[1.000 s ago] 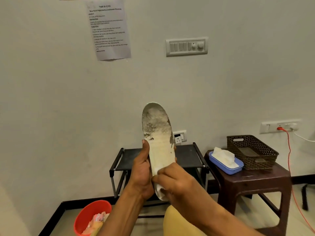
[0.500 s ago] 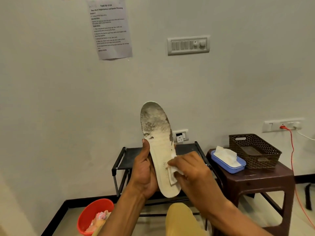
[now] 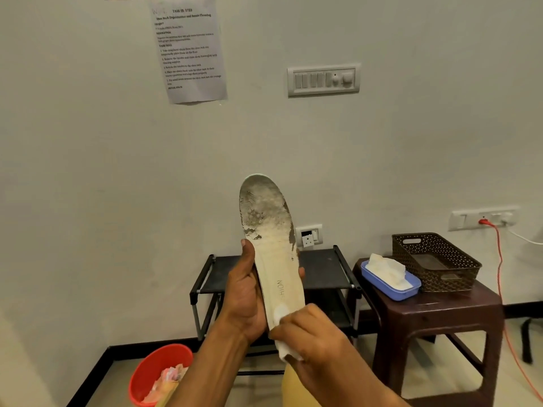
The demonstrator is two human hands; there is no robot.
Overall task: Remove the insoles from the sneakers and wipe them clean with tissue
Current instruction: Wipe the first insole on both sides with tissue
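The left hand (image 3: 246, 292) holds the flat, oval insole (image 3: 273, 245) upright, its grip curled round the middle; the toe end is grey, grimy. The right hand (image 3: 311, 336) pinches crumpled white tissue (image 3: 285, 352) against the heel.

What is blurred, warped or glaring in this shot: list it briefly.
Head view: soft, even light, no glare; the wide-angle lens tilts the white wall switch panel and printed paper sheet, whose small text is too soft to read; the grimy white foam insole is fairly sharp.
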